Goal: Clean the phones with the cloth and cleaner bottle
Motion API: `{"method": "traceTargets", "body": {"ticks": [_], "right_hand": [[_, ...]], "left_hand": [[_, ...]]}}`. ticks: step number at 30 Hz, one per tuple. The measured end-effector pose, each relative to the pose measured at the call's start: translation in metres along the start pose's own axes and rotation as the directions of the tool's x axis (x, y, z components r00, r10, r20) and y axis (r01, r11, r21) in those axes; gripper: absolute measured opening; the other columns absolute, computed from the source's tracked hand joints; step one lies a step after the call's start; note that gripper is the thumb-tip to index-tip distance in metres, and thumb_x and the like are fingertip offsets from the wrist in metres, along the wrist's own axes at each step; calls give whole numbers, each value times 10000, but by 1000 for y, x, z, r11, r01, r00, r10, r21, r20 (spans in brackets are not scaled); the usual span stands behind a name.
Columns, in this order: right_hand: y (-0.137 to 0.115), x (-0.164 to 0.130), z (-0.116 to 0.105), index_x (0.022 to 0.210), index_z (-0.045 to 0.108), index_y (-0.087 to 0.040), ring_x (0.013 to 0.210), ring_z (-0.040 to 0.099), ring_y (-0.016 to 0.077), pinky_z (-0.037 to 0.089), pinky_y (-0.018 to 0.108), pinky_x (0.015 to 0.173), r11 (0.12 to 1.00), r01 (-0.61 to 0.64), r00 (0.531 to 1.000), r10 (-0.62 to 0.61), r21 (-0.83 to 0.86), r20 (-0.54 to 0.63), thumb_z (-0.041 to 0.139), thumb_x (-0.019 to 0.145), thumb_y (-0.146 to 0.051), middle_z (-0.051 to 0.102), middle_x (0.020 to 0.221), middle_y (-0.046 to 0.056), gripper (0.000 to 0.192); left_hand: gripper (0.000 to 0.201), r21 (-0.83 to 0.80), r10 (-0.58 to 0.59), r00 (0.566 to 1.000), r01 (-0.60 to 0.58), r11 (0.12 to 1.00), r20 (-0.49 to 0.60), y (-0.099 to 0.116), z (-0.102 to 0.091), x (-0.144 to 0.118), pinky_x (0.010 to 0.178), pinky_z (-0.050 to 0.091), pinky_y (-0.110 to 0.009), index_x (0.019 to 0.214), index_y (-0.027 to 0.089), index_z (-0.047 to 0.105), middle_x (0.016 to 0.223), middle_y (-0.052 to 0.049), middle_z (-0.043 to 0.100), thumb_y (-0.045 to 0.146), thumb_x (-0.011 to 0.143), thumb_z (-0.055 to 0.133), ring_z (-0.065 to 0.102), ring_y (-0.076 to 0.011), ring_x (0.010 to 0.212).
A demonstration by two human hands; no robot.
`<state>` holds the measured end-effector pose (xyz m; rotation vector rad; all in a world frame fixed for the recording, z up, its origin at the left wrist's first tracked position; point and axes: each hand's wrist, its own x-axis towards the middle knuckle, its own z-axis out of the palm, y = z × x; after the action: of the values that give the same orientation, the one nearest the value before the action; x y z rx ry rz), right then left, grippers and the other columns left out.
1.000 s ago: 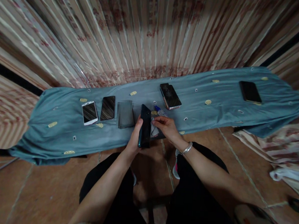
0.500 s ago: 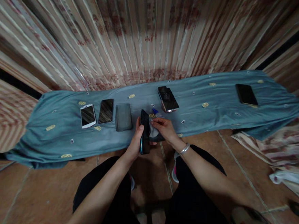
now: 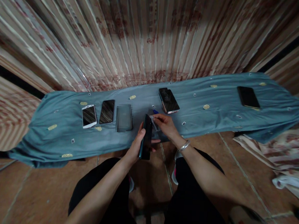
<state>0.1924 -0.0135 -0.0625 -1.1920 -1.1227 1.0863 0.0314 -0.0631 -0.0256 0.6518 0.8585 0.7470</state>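
Left hand (image 3: 134, 148) has a closed grip on dark phone (image 3: 146, 137) over blue-clothed surface (image 3: 61, 133), right hand (image 3: 165, 125) pinching small clear wrapper (image 3: 156, 122) beside it.

Pleated curtain (image 3: 134, 32) in cream and faded red fills the back wall as I see it. Low surface draped in blue-grey cloth (image 3: 61, 133) with small yellow motifs. Floor (image 3: 31, 192) of reddish-brown tiles. Light dim, warm.
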Motion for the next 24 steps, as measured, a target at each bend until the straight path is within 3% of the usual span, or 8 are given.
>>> {"method": "traceTargets", "body": {"ticks": [4,8,14,20,24], "right_hand": [[-11,0,1,840,737,-205,657,592,148,478,274,629,996,83,995,-81,-41,58,669,752,-482,687,733,-11,298],[-20,-5,2,925,745,-215,721,632,183,506,314,686,964,195,979,-180,-182,99,608,841,-415,720,811,10,257],[-28,-19,3,1022,722,-213,1040,638,214,476,388,960,783,432,902,-367,-448,228,521,905,-177,744,1067,60,235],[-31,-34,7,1096,693,-205,1128,613,216,455,422,1019,650,554,833,-444,-520,331,470,941,-129,707,1205,75,282],[-29,-41,10,1132,681,-223,1140,617,211,457,438,1024,641,582,813,-454,-501,364,447,960,-148,701,1220,65,300]], "left_hand": [[738,-21,-33,999,34,999,31,-9,-2,3,439,544,-282,1459,301,379,1305,-154,612,568,815,623,747,-291,798],[757,-6,-53,998,53,999,39,-16,-2,6,430,550,-283,1483,306,338,1352,-165,574,584,828,598,748,-297,808],[736,33,-28,999,28,999,20,-13,0,3,429,544,-253,1529,284,233,1389,-181,553,559,903,506,745,-253,778],[652,96,36,999,-32,995,-38,-12,3,-2,540,583,-264,1541,304,264,1349,-121,602,475,948,473,713,-249,928],[613,137,89,989,-72,988,-121,-9,5,-1,571,587,-269,1521,275,341,1376,-103,581,429,945,486,682,-248,985]]}}
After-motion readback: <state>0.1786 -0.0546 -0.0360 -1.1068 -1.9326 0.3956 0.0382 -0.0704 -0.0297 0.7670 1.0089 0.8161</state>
